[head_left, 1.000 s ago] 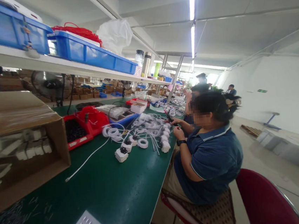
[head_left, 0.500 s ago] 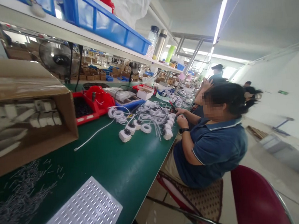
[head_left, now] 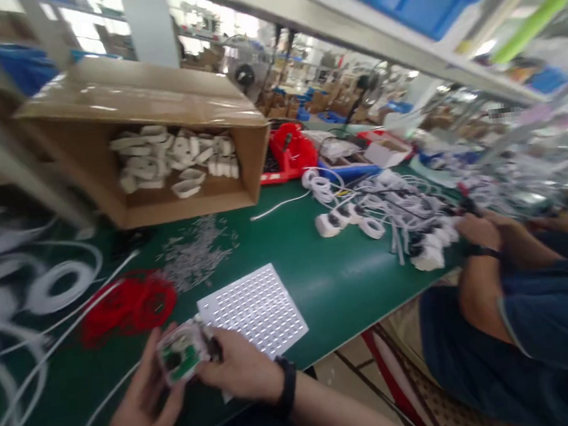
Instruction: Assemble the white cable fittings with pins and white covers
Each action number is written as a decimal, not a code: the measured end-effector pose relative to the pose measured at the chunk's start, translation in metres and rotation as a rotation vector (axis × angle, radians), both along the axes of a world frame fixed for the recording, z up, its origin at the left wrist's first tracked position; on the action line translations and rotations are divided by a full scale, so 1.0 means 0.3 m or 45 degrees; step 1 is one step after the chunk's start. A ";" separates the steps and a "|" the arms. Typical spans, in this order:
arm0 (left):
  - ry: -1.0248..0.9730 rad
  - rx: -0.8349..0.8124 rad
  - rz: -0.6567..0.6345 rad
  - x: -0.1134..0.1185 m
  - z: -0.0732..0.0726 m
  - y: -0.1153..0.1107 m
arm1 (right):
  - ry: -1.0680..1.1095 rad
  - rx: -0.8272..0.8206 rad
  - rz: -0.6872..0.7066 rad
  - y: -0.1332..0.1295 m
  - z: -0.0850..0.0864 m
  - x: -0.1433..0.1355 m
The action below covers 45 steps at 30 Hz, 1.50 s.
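Note:
A small white housing with a green circuit board inside (head_left: 183, 351) is held between my two hands above the green table's near edge. My left hand (head_left: 149, 400) grips its left side, fingers behind and thumb in front. My right hand (head_left: 236, 365), with a dark band on the wrist, has its fingers closed at the housing's right side, around a dark item too blurred to name. Just beyond my right hand lies a white perforated plate (head_left: 258, 309). Red wire coils (head_left: 129, 305) lie behind my left hand.
An open cardboard box (head_left: 193, 205) of white parts stands at the back. Small pins (head_left: 200, 254) lie scattered before it. White cables (head_left: 64, 284) fill the left side. More cables and white parts (head_left: 394, 209) lie at right, near a co-worker's hands (head_left: 479, 231). A shelf (head_left: 372, 37) runs overhead.
The view has swung left and down. Both my hands and the white housing have come into view, with the red coils and left-side cables. The cardboard box now shows whole.

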State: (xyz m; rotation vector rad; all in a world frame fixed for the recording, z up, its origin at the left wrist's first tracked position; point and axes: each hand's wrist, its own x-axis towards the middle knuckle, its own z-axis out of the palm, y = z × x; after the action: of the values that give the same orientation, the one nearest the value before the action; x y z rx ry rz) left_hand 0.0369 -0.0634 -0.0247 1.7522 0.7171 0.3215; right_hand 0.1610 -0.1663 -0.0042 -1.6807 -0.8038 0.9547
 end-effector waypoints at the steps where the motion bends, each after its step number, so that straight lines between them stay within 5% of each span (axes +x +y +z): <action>1: 0.004 -0.043 0.021 -0.017 -0.002 0.003 | 0.047 0.055 -0.029 0.002 -0.002 -0.004; 6: 0.001 0.164 -0.007 -0.015 -0.005 0.017 | 0.320 0.276 -0.010 0.017 -0.012 -0.007; 11: 0.072 0.375 -0.010 -0.015 -0.027 0.017 | 0.261 0.233 -0.004 0.017 -0.007 -0.014; 14: 0.020 0.296 0.066 -0.021 -0.039 0.020 | 0.276 0.155 -0.043 -0.011 -0.006 0.016; 17: -0.045 0.095 0.067 -0.035 -0.022 0.036 | 0.416 0.131 -0.341 -0.071 0.006 0.082; 20: -0.054 -0.208 -0.105 -0.057 0.012 0.067 | 0.405 0.301 -0.663 -0.142 0.014 0.132; 23: -0.047 -0.431 -0.358 -0.072 0.040 0.108 | 0.428 0.254 -0.818 -0.189 -0.005 0.106; 30: 0.078 -0.181 -1.056 -0.018 0.121 0.197 | 0.510 0.197 -0.782 -0.173 -0.067 -0.004; 38: 0.246 0.117 -1.056 0.097 0.131 0.189 | 0.219 0.162 -0.750 0.003 -0.100 0.119; 45: 0.231 0.227 -1.032 0.126 0.115 0.176 | -0.063 0.087 -0.790 0.028 -0.129 0.096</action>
State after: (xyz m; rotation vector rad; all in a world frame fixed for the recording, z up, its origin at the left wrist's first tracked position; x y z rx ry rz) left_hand 0.0748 -0.0106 0.0097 2.1012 0.0566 -0.3403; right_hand 0.1899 -0.1579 -0.0429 -1.7435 -0.2986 0.4492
